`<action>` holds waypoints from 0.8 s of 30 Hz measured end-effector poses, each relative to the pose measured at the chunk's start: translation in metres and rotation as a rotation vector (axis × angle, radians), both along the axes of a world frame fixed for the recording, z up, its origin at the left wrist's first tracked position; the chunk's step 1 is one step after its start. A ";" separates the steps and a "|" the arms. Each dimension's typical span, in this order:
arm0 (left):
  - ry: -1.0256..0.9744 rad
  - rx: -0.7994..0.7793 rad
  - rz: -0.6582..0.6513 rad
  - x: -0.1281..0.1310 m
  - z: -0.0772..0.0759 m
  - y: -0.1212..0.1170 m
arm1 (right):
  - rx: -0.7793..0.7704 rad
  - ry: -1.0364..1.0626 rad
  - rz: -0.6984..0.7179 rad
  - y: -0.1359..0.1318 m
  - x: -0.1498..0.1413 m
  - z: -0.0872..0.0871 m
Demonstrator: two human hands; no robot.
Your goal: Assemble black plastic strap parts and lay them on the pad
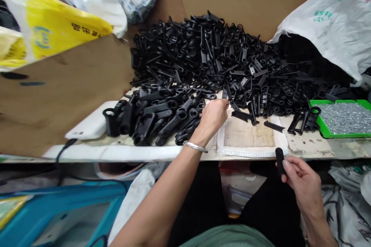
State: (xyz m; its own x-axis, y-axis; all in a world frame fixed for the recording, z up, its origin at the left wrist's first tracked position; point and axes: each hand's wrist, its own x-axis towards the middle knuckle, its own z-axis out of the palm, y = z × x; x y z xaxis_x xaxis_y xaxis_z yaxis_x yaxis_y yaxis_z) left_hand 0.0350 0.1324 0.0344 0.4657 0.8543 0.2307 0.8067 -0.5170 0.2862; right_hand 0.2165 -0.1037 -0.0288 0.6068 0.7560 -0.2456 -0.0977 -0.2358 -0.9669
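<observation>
My right hand [304,185] is in front of the table's edge, thumb and fingers pinching a slim black plastic piece with a rounded end [279,161]. Over the table, my left hand [213,117] reaches to the front of a large heap of black plastic parts [208,50]. Its fingers curl down and away from me, so whatever they grip is hidden. Left of that hand lie larger black parts with ring-shaped ends [162,114]. Just right of it, a few flat black strips [241,115] lie loose, one single strip [274,126] farther right.
A green tray [321,127] of small silvery metal pieces stands at the right. A white device with a cable [89,121] lies at the left. Cardboard walls [255,0] rise behind the heap, and a white sack [333,27] hangs at the back right. A blue container [72,208] is below.
</observation>
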 end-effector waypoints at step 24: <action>-0.684 0.136 -0.294 0.053 0.008 -0.014 | 0.184 -1.206 0.022 0.019 0.010 0.011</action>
State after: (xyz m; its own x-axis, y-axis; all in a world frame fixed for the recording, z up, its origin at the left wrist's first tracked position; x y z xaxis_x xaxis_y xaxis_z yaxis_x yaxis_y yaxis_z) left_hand 0.0875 0.1185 0.0423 0.3848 0.6605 0.6447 0.2957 -0.7499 0.5917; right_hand 0.2262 -0.0848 -0.0177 0.3582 0.7332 0.5780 0.8879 -0.0760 -0.4537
